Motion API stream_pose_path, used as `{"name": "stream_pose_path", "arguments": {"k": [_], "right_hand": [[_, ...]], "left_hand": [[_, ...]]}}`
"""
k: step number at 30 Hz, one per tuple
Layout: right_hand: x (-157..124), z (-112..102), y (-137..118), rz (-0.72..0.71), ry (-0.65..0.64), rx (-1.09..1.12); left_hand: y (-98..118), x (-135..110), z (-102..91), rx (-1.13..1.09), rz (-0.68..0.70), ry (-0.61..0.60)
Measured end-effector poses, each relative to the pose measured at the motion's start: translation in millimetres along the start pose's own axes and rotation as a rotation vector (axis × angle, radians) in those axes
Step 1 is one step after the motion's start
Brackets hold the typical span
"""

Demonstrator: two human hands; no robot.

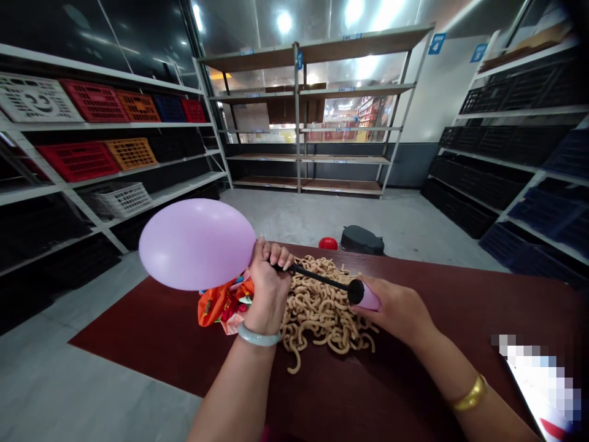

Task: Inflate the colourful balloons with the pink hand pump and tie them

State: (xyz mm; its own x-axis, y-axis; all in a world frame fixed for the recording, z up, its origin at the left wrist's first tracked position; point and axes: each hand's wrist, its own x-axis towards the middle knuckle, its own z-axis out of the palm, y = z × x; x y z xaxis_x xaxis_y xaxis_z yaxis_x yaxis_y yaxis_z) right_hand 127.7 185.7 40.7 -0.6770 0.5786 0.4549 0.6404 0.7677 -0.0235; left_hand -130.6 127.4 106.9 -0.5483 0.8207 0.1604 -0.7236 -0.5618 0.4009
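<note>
A large inflated light-purple balloon (pixel 197 244) sticks out to the left from my left hand (pixel 271 267). Its neck is hidden behind the fingers. That hand is closed around the black end of a hand-held balloon pump, whose black rod (pixel 322 278) is drawn out to the right. My right hand (pixel 398 307) is wrapped round the pump's pink barrel (pixel 369 298), just behind its black end cap. Beneath the rod lies a heap of beige curled, worm-like pieces (pixel 326 313). Left of my left wrist is a crumpled pile of colourful fabric or plastic (pixel 223 304), orange and red.
Everything lies on a dark red table (pixel 437 380). A pixelated bright rectangle (pixel 538 380) is at its right edge. Beyond the table are a red round object (pixel 328 244) and a dark grey case-like object (pixel 362 240). Shelving (pixel 298 123) and coloured crates (pixel 94 101) stand around.
</note>
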Motion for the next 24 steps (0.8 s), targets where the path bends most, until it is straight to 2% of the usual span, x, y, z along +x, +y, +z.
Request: {"name": "stream_pose_path", "arguments": {"k": [2, 5, 10, 14, 16, 19, 24], "right_hand": [[-1, 0, 3, 0.005, 0.003, -0.012], [-1, 1, 1, 0.018, -0.007, -0.025], [0, 1, -15, 0.043, -0.023, -0.022], [1, -5, -26, 0.063, -0.039, 0.045], [2, -7, -29, 0.057, -0.041, 0.075], [3, -8, -26, 0.038, -0.023, 0.113], [2, -4, -10, 0.008, -0.003, 0.093]], "left_hand": [[-3, 0, -0.8, -0.009, 0.001, 0.002], [-24, -7, -0.5, -0.022, -0.036, 0.019], [-70, -35, 5.9, 0.007, -0.156, 0.026], [-90, -55, 13.9, 0.068, -0.213, 0.012], [-90, -58, 17.2, 0.092, -0.207, 0.01], [-79, -53, 20.0, 0.123, -0.203, -0.009], [-35, -25, 15.5, 0.099, -0.124, -0.03]]}}
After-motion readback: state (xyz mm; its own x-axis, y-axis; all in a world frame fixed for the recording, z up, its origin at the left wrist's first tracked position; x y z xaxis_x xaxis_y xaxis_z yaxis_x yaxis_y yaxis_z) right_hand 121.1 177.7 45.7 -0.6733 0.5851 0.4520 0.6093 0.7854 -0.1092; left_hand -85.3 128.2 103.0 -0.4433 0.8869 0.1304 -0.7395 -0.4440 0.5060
